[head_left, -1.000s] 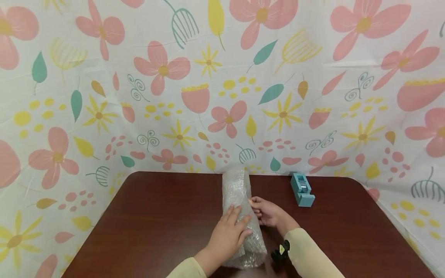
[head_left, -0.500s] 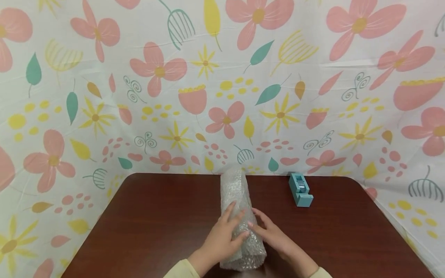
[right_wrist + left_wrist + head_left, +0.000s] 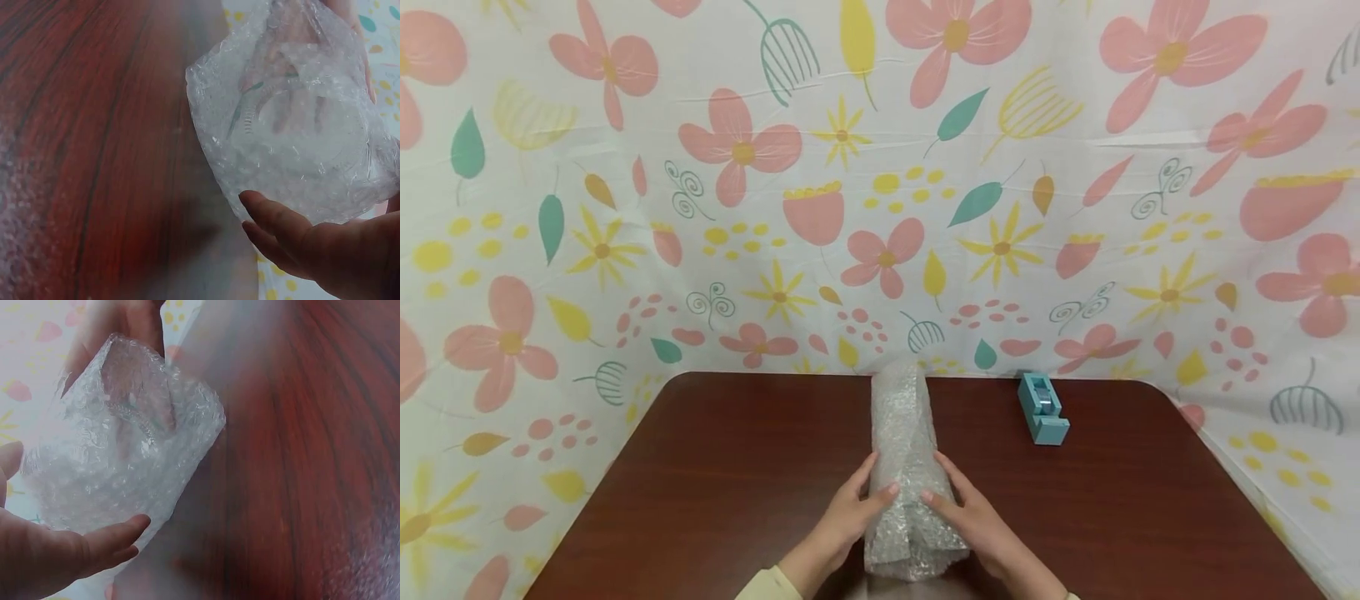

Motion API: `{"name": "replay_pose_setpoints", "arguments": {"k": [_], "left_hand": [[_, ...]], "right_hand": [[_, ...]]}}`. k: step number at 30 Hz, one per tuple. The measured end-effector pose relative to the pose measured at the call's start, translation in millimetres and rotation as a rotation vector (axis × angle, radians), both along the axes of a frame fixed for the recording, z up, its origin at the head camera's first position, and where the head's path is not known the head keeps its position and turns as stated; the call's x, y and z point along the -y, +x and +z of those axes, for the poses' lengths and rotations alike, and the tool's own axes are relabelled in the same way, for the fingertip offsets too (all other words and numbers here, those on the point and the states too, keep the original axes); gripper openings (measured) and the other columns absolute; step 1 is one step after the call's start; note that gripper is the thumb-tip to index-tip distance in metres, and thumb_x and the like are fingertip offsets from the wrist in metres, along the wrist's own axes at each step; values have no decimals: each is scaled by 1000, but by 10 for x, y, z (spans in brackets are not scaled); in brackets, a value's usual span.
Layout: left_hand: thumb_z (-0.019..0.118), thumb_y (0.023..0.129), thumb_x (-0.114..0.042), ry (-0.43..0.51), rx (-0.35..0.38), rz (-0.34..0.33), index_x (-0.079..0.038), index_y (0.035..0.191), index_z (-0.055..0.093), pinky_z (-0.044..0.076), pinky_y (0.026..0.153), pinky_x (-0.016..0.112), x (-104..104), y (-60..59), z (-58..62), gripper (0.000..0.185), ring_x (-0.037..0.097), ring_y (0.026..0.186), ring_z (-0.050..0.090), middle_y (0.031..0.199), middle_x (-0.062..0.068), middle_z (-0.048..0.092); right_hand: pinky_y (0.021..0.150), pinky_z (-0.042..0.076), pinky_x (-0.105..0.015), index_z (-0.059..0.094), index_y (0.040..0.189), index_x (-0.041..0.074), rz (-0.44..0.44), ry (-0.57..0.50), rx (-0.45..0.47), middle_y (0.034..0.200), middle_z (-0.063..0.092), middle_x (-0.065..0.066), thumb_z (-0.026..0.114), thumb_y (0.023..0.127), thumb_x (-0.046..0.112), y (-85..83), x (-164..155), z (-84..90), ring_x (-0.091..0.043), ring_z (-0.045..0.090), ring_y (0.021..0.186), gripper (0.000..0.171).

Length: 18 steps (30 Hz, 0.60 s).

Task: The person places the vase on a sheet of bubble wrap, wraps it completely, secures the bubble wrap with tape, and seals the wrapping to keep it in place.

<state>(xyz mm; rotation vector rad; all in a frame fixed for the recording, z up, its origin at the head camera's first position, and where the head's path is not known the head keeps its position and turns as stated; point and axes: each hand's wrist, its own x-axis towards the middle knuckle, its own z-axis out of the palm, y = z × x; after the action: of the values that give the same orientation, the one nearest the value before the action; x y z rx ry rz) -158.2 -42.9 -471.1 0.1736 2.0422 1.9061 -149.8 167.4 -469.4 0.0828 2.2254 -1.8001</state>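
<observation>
On table (image 3: 715,467): one bubble-wrap roll (image 3: 904,433), two hands gripping, one tape dispenser (image 3: 1042,408).

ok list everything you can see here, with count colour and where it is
bubble wrap roll: one, clear, lying lengthwise at the middle of the table, near end held between both hands
tape dispenser: one, light blue, far right part of the table, apart from the roll
table: one, dark reddish-brown wood grain, fills the lower half of the head view
backdrop cloth: one, white with pink, yellow and teal flowers and leaves, behind and beside the table
sleeves: cream, at the bottom edge
left hand: one, fingers curled round the roll's left side
right hand: one, fingers curled round the roll's right side
</observation>
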Motion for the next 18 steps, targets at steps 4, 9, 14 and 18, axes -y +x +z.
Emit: {"name": "replay_pose_setpoints", "arguments": {"k": [4,9,14,18], "left_hand": [[66,99,-40,-19,3,0,-6,164,19,50,105,62,62,-15,22,86,59,139,44,164,39,15],[64,100,-41,-29,11,-4,-9,164,19,48,106,66,110,-52,32,84,60,139,43,164,39,16],[63,100,-44,-13,13,-33,-9,164,18,49,105,66,124,-85,8,86,59,138,45,164,39,15],[63,99,-47,-20,27,-43,-10,165,17,48,104,68,166,-107,12,88,59,140,42,165,37,15]], "right_hand": [[103,50,-60,29,163,15,2,-8,-10,167,23,-29,66,99,36,-27,54,-16,-54,35,147,77],[109,42,-69,25,163,15,16,-12,-10,168,16,-29,65,99,38,-59,100,-10,-56,25,151,79],[112,32,-75,24,164,16,12,-11,2,170,12,-28,65,99,39,-63,83,4,-56,14,154,80],[111,38,-71,22,164,15,40,-56,-8,169,15,-30,61,102,38,-53,41,-11,-56,19,153,77]]}}
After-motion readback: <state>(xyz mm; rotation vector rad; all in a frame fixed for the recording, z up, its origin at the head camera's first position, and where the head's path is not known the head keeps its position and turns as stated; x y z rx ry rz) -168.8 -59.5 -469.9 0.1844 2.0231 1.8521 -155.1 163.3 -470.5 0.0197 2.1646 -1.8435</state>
